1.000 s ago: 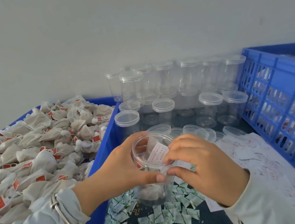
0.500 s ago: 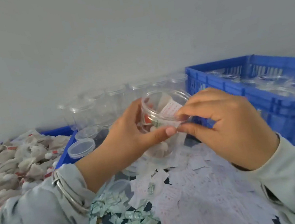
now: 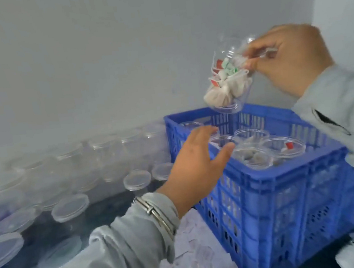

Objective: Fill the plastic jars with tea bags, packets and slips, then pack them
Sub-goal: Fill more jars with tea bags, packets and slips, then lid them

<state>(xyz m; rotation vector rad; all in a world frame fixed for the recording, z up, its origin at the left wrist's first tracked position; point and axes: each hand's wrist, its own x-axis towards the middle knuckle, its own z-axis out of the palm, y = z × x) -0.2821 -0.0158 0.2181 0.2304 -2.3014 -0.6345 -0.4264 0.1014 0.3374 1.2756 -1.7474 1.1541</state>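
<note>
Jar (image 3: pixel 227 76) now above blue crate (image 3: pixel 273 180)

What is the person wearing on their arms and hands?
Both arms have long, pale grey-green sleeves. The left sleeve is bunched at the wrist, with thin silver bangles around it. The right sleeve has a small dark slit. The left hand and right hand are bare, without gloves.
</note>
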